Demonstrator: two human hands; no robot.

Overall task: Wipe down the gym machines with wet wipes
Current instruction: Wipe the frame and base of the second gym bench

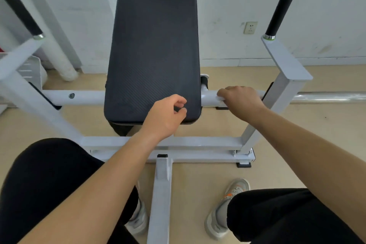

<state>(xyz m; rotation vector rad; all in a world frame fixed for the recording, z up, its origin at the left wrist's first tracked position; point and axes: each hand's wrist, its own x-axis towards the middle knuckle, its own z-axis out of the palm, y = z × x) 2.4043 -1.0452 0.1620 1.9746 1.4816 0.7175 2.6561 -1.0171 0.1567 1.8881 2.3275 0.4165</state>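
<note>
A white-framed gym machine stands in front of me, with a long black pad [154, 45] rising in the middle. A white round crossbar [87, 97] runs behind the pad's lower end. My right hand [240, 101] is curled over this bar just right of the pad and presses a white wet wipe [220, 98] against it; only a corner of the wipe shows under the fingers. My left hand [166, 117] hovers over the pad's lower right corner, fingers loosely curled, holding nothing.
Two black-grip handles [279, 14] [21, 14] stick up on white arms at either side. A chrome bar [328, 96] extends right. The machine's white base beam [161, 194] runs between my knees and shoes. A white wall with a socket [250, 27] is behind.
</note>
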